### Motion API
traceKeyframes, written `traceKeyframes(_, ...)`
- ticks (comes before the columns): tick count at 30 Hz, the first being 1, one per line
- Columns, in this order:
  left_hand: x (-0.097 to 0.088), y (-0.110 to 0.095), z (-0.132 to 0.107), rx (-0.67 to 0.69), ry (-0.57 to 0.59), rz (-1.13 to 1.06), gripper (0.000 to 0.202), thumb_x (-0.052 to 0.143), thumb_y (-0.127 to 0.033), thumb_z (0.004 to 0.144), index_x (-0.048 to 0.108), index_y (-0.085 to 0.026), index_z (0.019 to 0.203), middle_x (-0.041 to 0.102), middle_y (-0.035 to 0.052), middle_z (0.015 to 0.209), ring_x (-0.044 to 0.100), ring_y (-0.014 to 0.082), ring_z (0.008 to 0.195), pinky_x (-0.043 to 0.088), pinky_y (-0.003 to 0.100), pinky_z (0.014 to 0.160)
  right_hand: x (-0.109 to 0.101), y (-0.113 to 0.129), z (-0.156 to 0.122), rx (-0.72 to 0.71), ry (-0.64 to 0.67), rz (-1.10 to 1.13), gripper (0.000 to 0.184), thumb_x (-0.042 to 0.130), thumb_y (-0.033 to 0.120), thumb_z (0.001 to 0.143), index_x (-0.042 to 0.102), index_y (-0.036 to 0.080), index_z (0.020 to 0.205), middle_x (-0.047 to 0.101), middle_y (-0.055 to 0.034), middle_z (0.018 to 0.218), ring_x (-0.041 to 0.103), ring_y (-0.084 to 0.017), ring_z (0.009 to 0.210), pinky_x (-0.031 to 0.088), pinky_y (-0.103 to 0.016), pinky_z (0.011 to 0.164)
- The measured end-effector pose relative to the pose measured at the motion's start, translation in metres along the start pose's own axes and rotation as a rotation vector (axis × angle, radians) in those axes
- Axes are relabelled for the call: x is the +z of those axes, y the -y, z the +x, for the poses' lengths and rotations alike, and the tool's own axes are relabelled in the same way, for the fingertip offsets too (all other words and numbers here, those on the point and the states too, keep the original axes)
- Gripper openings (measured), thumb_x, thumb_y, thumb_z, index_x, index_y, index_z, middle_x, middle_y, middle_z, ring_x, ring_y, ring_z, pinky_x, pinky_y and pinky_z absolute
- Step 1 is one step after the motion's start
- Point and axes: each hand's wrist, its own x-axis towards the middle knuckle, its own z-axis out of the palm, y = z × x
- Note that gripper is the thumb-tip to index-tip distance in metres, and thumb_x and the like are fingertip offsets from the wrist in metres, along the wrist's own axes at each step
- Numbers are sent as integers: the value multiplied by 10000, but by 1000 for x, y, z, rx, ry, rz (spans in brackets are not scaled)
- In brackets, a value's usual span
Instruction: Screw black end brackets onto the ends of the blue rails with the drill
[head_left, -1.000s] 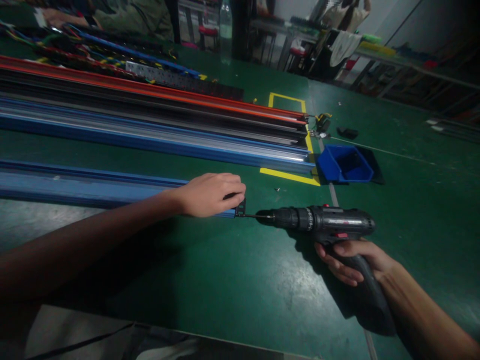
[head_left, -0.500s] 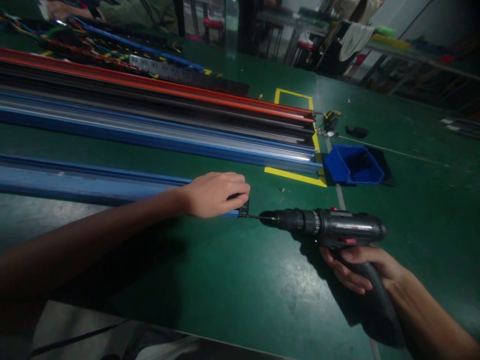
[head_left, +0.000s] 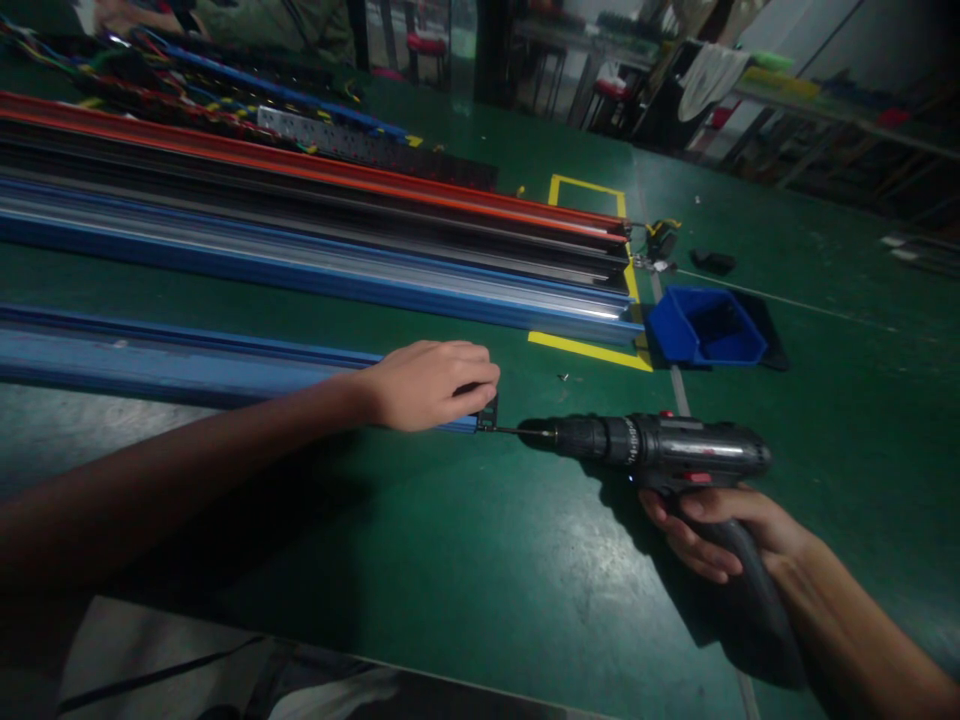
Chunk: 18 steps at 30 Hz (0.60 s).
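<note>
My left hand [head_left: 439, 385] is closed over the right end of a long blue metal profile [head_left: 187, 362], its fingers at a small black end piece [head_left: 487, 413]. Most of that piece is hidden under the fingers. My right hand [head_left: 712, 535] is wrapped round the handle of a black cordless drill [head_left: 667, 445], which lies level and points left. Its long thin bit [head_left: 517, 432] reaches the lower part of the end piece. Whether a screw sits at the tip is too small to tell.
Behind lie several long profiles, blue [head_left: 450, 295] and orange-red [head_left: 375, 178]. At their right ends stands a blue bin [head_left: 705, 328] beside yellow tape [head_left: 592, 350]. A tiny screw [head_left: 563, 377] lies on the green table [head_left: 480, 560]. Wired strips [head_left: 225, 110] and another person's sleeve [head_left: 277, 30] are at the back left.
Almost nothing differs. Both hands, the drill and the profile keep their places; the whole view has shifted very slightly.
</note>
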Motion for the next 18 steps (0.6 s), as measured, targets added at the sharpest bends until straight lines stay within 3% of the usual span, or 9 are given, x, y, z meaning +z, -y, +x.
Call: traceKeyframes(18,-1,0,-1,5,-16,-22,335,364,-393,1075,641,-220,1002,624,37,994,591,189,921,393,325,768,2,2,1,21,13,-8,219,734,254,877,778,81,1003,652,-28,704,467,-33,378,520,-176,438)
